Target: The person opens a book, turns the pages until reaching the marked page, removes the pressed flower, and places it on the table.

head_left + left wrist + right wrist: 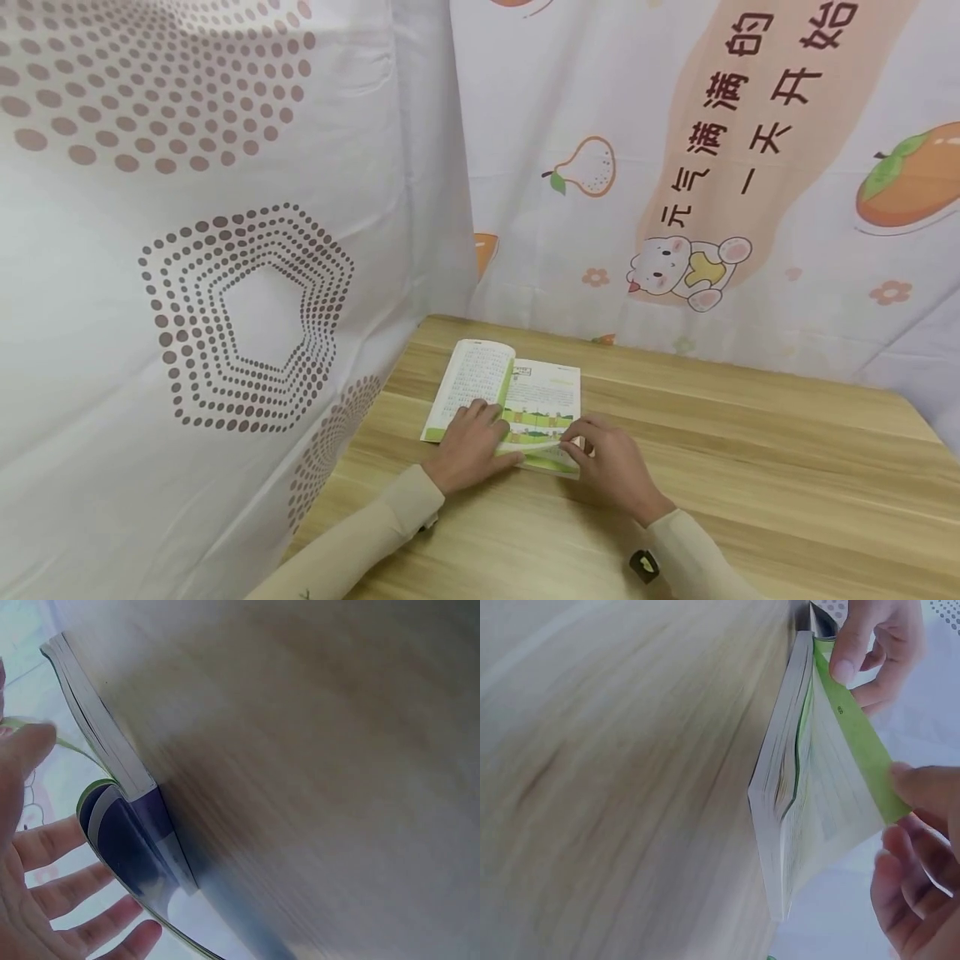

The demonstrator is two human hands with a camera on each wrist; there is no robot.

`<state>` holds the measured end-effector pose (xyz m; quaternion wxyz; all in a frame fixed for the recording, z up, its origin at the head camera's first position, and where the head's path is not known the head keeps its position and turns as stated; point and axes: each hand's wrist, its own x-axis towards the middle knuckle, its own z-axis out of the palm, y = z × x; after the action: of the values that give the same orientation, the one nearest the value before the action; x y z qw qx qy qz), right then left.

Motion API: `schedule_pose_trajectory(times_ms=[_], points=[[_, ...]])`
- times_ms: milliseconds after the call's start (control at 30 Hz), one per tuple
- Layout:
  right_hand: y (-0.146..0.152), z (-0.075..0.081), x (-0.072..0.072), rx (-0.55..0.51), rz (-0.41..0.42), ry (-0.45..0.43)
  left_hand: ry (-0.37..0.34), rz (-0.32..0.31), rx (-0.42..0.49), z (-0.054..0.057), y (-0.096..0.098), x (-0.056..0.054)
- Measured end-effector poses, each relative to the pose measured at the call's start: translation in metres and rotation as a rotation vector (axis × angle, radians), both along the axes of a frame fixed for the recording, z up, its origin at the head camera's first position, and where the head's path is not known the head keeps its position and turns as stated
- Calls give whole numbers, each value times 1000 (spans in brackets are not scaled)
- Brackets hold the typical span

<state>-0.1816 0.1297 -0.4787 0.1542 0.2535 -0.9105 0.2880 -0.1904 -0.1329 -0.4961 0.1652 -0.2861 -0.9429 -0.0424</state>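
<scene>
An open book [480, 367] with printed text and green page edges lies at the table's left side. My left hand [467, 446] rests on it near the spine with fingers extended, its thumb over the lower page edge. In the left wrist view those fingers [64, 889] spread against the curved left-hand pages. With thumb and fingers, my right hand [615, 462] pinches the lower outer corner of a page [847, 761]. That page is lifted and bows away from the thick stack of pages [784, 765] beneath it.
The wood-grain table [750, 450] extends to the right of the book. A white cloth with brown dots [262, 317] hangs along the left. Behind the table hangs another cloth [525, 208] with fruit drawings and lettering. Dark devices [643, 567] sit at the wrists.
</scene>
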Motion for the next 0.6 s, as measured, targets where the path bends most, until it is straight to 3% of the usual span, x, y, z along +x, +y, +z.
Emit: schedule_pose_trajectory(times_ms=[167, 267, 467, 600], points=[[3, 1, 0, -45, -53, 19, 76, -11, 29, 1, 4, -1], [5, 1, 0, -45, -73, -23, 106, -3, 45, 2, 5, -1], [6, -5, 4, 77, -46, -172, 174, 8, 83, 4, 2, -4], [7, -8, 5, 145, 7, -147, 213, 12, 201, 8, -3, -8]])
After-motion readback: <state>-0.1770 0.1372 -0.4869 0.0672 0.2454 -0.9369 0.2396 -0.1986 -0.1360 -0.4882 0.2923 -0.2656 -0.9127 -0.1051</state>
